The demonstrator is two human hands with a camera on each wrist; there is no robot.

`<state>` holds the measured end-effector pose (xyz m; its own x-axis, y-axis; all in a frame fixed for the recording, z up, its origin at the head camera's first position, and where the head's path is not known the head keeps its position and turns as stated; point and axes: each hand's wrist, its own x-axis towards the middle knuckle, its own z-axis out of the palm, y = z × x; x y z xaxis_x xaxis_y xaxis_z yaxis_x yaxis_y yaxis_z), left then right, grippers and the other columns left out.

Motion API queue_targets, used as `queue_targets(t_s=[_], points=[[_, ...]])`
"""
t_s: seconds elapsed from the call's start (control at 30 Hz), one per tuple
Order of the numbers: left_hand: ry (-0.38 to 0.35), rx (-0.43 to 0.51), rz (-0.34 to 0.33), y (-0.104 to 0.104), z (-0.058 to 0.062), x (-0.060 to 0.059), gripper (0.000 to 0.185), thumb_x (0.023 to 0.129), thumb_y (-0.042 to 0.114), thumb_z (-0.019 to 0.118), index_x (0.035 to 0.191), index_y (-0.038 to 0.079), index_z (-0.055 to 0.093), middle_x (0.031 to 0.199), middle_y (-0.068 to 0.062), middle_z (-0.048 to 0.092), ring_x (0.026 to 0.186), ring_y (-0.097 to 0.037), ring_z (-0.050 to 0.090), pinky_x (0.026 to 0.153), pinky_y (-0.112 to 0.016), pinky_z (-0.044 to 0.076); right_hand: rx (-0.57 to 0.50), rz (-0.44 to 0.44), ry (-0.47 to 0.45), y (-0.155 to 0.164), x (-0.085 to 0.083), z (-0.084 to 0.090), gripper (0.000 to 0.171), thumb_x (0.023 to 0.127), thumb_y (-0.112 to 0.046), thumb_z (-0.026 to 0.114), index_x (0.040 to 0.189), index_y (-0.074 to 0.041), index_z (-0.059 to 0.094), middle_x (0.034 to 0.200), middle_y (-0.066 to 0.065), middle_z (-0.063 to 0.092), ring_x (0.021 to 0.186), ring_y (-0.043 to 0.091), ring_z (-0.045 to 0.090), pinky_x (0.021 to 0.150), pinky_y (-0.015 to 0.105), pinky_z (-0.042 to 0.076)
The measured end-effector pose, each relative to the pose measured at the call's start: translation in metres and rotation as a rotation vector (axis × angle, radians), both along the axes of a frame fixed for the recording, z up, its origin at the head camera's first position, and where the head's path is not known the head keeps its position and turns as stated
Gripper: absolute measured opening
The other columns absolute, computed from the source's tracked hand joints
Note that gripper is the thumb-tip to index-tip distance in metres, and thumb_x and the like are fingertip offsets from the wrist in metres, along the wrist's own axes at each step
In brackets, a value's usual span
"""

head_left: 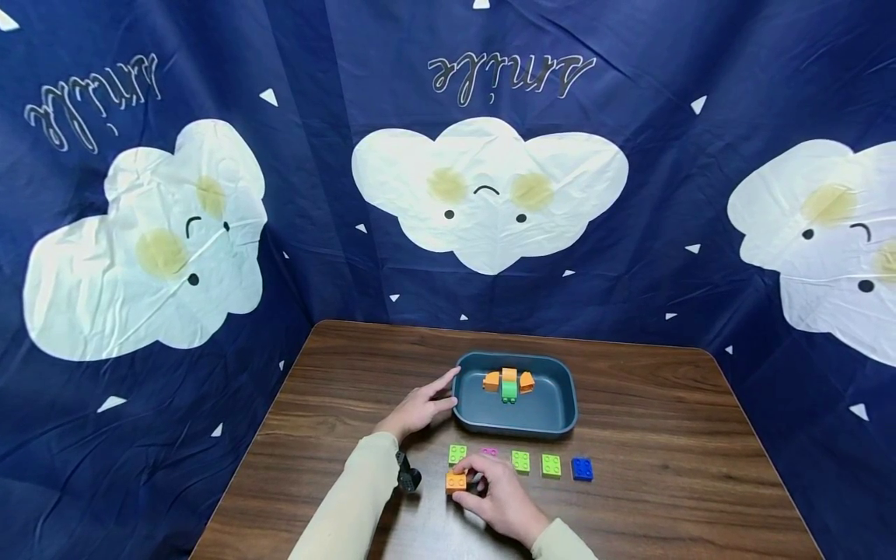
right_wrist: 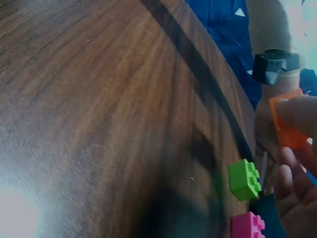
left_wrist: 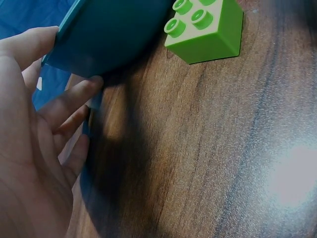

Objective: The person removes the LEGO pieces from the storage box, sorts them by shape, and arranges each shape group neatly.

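Right hand (head_left: 500,498) pinches an orange brick (head_left: 456,482) at lower centre of the frame, on the wooden table (head_left: 665,435); left hand (head_left: 420,408), fingers spread, touches the dark tray (head_left: 560,389) rim.

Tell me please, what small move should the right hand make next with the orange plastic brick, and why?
Probably lift the orange plastic brick toward the dark teal plastic tray. The right hand already pinches it, the left hand steadies the tray's rim, and an orange-and-green brick assembly sits inside.
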<state>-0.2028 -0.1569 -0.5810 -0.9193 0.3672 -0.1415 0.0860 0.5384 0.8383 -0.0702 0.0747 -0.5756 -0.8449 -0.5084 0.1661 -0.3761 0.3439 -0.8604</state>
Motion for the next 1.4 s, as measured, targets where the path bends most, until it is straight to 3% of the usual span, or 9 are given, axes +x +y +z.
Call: queue_targets(t_s=[0.13,0.3,0.97,1.4], points=[[0.007,-0.005,0.001,-0.001,-0.002,-0.002,0.064,0.105,0.04,0.063,0.162,0.05,0.035,0.151,-0.006,0.06,0.14,-0.026,0.055,0.119,-0.06,0.037,0.038,-0.042,0.002,-0.006,0.0,-0.006,0.024,0.089,-0.019,0.086,0.109,-0.022,0.073,0.096,-0.012,0.069,0.082,0.007,0.064,0.069,0.022,0.053],[0.013,-0.007,0.001,-0.001,-0.003,-0.003,0.064,0.105,0.04,0.064,0.162,0.05,0.035,0.149,-0.007,0.061,0.14,-0.026,0.055,0.12,-0.059,0.036,0.056,-0.081,0.119,-0.013,0.002,-0.018,0.028,0.084,-0.012,0.09,0.105,-0.019,0.072,0.091,-0.011,0.068,0.078,0.006,0.064,0.067,0.021,0.054],[0.009,-0.009,0.005,0.002,-0.001,-0.004,0.063,0.105,0.04,0.063,0.16,0.054,0.034,0.153,-0.003,0.058,0.142,-0.024,0.054,0.121,-0.057,0.036,0.149,-0.139,0.27,-0.021,0.002,-0.042,0.03,0.079,-0.01,0.093,0.099,-0.015,0.072,0.099,-0.007,0.067,0.095,0.006,0.064,0.083,0.029,0.057],[-0.005,0.003,0.003,-0.001,-0.004,-0.001,0.064,0.106,0.039,0.063,0.162,0.051,0.034,0.154,-0.004,0.057,0.142,-0.025,0.053,0.12,-0.058,0.035,0.146,-0.147,0.248,-0.021,0.004,-0.044,0.031,0.078,-0.009,0.093,0.099,-0.016,0.071,0.101,-0.009,0.067,0.096,0.007,0.064,0.084,0.031,0.057]])
